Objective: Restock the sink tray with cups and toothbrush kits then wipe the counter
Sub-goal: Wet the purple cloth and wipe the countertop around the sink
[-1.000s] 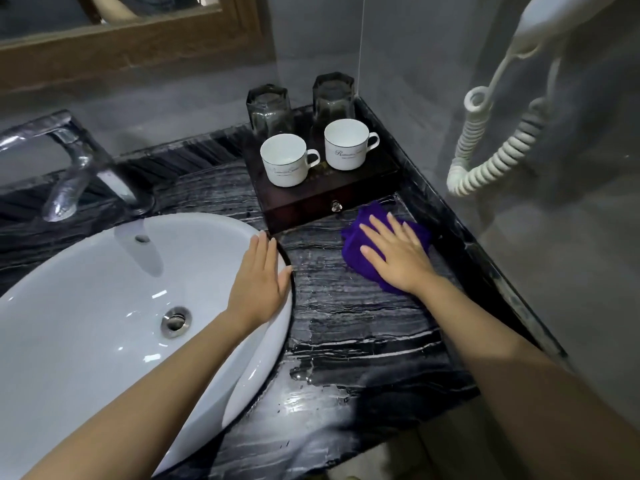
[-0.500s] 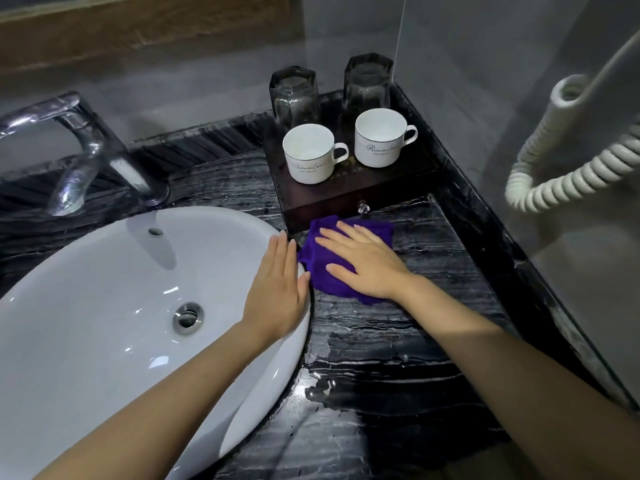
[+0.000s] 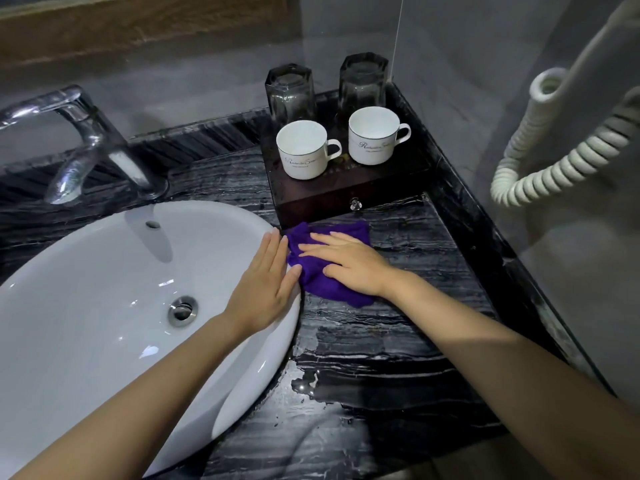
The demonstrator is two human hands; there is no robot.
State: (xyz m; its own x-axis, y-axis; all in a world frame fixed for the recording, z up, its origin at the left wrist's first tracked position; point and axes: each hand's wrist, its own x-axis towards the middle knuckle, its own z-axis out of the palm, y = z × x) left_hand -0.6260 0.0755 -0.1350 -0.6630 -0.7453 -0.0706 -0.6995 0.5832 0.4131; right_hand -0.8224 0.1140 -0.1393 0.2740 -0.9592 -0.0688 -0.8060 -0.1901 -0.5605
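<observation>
My right hand (image 3: 349,261) presses flat on a purple cloth (image 3: 318,282) on the black marble counter (image 3: 381,341), just in front of the dark wooden tray box (image 3: 311,202). My left hand (image 3: 266,285) lies flat with fingers together on the white sink's rim (image 3: 277,348), its thumb touching the cloth. On the tray stand two white cups (image 3: 302,148) (image 3: 374,135) and, behind them, two upturned dark glasses (image 3: 290,91) (image 3: 363,79). No toothbrush kits are visible.
A chrome faucet (image 3: 83,143) rises at the back left over the basin. A white coiled cord (image 3: 554,161) hangs on the right wall by the glass panel. The counter surface looks wet near the front. A small knob (image 3: 354,204) marks the tray box drawer.
My right hand has slid the purple cloth leftward from the right side of the counter until it meets my left hand at the sink rim. The left hand stays put.
</observation>
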